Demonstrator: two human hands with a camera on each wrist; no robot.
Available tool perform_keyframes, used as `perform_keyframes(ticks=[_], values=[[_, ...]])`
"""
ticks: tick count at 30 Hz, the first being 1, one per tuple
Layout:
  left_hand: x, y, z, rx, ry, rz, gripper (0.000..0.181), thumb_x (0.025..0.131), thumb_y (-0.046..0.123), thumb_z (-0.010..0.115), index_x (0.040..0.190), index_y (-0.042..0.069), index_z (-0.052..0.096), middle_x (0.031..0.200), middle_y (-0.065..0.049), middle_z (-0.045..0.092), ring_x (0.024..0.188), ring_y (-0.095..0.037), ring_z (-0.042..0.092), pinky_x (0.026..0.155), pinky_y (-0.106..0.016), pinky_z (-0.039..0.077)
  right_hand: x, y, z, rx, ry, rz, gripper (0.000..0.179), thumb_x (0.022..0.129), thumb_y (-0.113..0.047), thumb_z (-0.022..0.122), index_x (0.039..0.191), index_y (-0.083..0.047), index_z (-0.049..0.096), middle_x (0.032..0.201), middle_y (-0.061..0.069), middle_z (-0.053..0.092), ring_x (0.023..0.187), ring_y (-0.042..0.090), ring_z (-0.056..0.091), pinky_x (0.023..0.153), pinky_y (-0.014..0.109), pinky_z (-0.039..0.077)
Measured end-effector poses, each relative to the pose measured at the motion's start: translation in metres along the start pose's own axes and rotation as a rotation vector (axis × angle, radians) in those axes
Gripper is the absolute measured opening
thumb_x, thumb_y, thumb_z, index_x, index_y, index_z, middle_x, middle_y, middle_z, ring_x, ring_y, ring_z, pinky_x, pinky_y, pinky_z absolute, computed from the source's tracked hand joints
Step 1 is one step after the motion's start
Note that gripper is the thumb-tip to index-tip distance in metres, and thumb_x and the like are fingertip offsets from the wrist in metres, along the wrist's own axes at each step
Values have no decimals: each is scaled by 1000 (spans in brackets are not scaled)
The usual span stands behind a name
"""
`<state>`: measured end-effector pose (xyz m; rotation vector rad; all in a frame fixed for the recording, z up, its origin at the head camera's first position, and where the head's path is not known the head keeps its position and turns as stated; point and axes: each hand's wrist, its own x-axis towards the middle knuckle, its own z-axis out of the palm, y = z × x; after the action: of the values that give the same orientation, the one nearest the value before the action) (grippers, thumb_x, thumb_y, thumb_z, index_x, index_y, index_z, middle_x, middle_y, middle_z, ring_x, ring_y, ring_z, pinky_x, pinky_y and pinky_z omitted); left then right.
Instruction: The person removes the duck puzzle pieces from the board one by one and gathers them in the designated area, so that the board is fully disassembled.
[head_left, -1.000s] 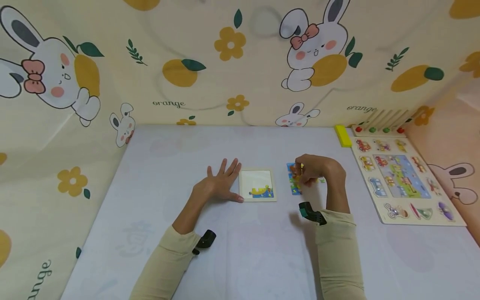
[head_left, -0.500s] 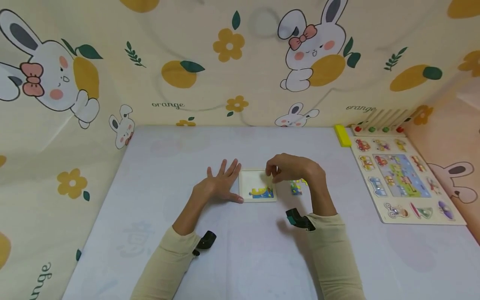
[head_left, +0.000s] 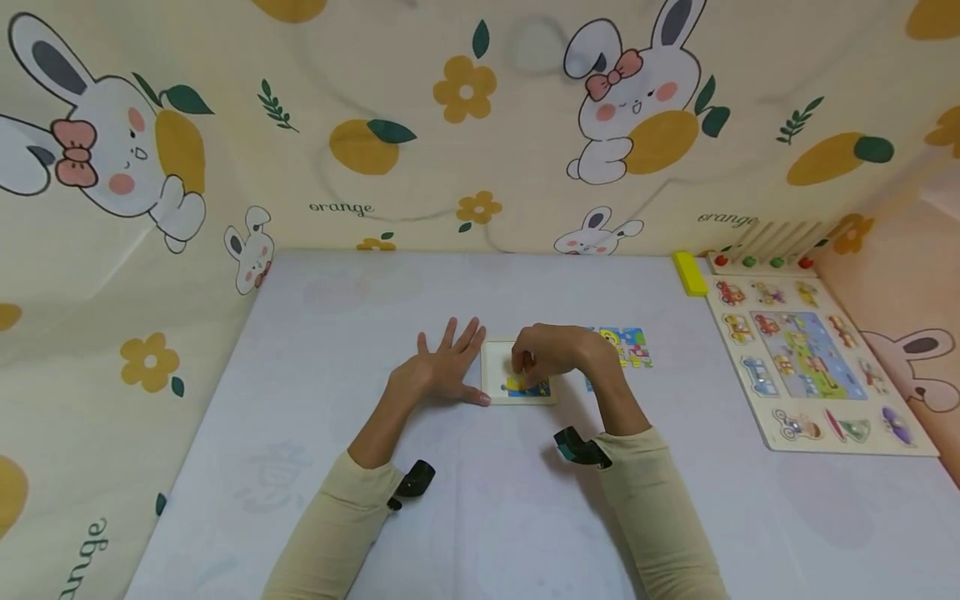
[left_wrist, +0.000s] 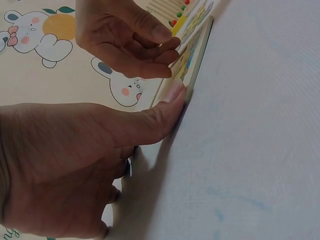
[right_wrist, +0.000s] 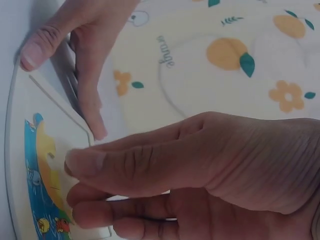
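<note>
A small square puzzle board point(head_left: 491, 367) with a pale raised rim lies on the table, its lower part filled with blue and yellow pieces point(right_wrist: 47, 180). My left hand point(head_left: 438, 371) lies at its left side with fingers spread; the thumb point(left_wrist: 172, 95) rests on the near left corner of the rim. Over the board's right half is my right hand point(head_left: 551, 350), thumb and fingertips pinched together low above the pieces. It seems to pinch a puzzle piece that the fingers hide. Loose puzzle pieces point(head_left: 636, 346) lie to the right, partly covered by the right wrist.
A large wooden picture board point(head_left: 750, 400) lies at the right of the table. Behind it stands a rack of sticks point(head_left: 776, 246) with red and green beads, beside a yellow block point(head_left: 690, 273). A patterned cloth wall point(head_left: 412, 225) closes off the back.
My right hand has moved left from the loose pieces to the puzzle board, then lower over its filled part. The left hand has stayed in place at the board's left side.
</note>
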<state>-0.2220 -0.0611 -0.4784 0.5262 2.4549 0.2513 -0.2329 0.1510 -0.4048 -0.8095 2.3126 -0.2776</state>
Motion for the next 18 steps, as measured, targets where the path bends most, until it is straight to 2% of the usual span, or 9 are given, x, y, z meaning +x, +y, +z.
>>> perform_keyframes(ticks=[6,11,18], values=[[0,0,0,-5,-2,-7,122,90,62,73,168,23,-13,173,5,-29,161,-30,-29,124,-76,-9,-1,-5,0,-17,-24,31,18,93,-12,79,110,-7,80,109,5,76,96,15,66,93,37,58],[-14,7,-8,-1,15,5,118,92,59,73,169,19,-6,176,0,-22,163,-33,-23,126,-75,-5,1,-6,2,-20,-27,50,17,94,-12,78,110,-7,78,110,6,77,96,16,67,94,39,59],[-8,4,-3,-13,24,10,118,92,56,74,169,18,-6,176,0,-21,163,-34,-23,125,-76,-6,0,-6,3,-22,-24,62,16,94,-12,78,108,-7,74,104,5,74,91,15,64,90,35,58]])
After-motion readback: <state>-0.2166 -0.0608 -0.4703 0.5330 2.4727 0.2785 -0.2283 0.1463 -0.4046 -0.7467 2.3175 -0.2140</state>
